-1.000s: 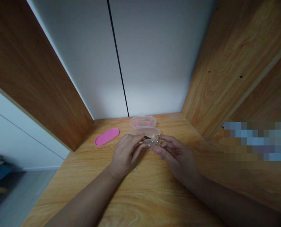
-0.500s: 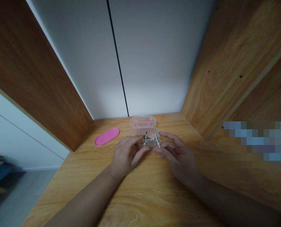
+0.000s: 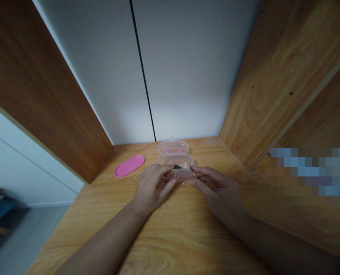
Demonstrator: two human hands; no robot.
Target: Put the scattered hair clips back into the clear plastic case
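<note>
Thumb and fingers of my left hand (image 3: 152,185) are closed on a shiny metal wire piece (image 3: 178,176) with a ring-like loop. My right hand (image 3: 215,187) pinches a second shiny wire piece (image 3: 194,174) just to the right. Whether the two pieces are linked I cannot tell. Both hands are over the front of an opened clear plastic case (image 3: 184,158), its lower half partly hidden by fingers and metal. Something small and black (image 3: 177,167) shows in the case.
Left of the case lies a pink oval tray or lid (image 3: 129,166). The case's raised clear lid (image 3: 161,147) has a pink part. A thin ring (image 3: 163,207) rests on the wooden surface (image 3: 170,244). Wooden panels (image 3: 267,84) flank the white back wall (image 3: 187,76).
Both metal pieces have tilted from upright to lower and flatter between my hands. My right fingers have drawn closer together, and more of the case and the black thing now shows.
</note>
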